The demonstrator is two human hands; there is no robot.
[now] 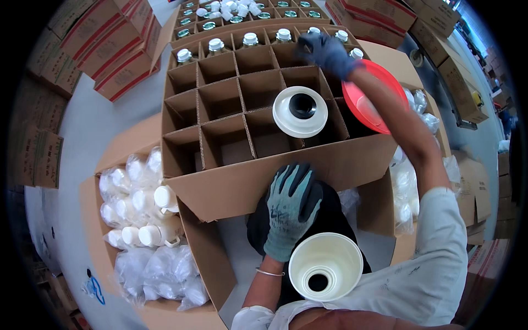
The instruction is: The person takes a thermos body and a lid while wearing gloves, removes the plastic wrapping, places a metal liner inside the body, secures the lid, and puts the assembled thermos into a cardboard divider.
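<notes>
While right fingers (311, 45) hang (blurred) | white-capped bottle (314, 29) | just beyond them

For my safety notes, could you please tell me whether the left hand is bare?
No, the left hand wears a grey-green glove, with a bracelet on the wrist just below it.

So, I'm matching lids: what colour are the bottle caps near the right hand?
The bottle caps are white, clearest in the head view.
</notes>
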